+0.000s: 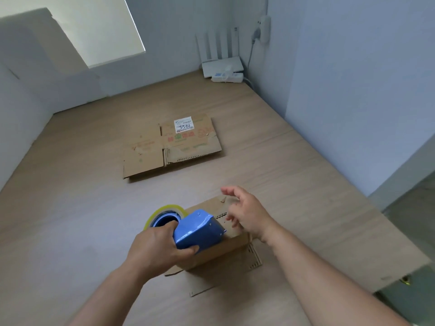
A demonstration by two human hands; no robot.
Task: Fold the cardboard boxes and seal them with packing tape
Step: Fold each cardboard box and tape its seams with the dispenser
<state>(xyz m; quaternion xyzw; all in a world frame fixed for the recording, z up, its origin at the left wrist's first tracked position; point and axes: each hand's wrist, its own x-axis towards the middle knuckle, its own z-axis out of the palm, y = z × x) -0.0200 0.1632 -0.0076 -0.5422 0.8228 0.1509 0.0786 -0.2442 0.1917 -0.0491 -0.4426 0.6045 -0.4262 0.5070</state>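
Taping the little box on a wood-grain surface [70, 208]

Left hand [160, 249] grips the blue tape dispenser [200, 228] over the small cardboard box [226, 250]. The right hand [249, 214] hovers above it, fingers loose and spread. A flattened box [146, 156] lies further out with bare surface all around. There's a router [221, 64] in the far corner, and the surface drops off at the right edge.
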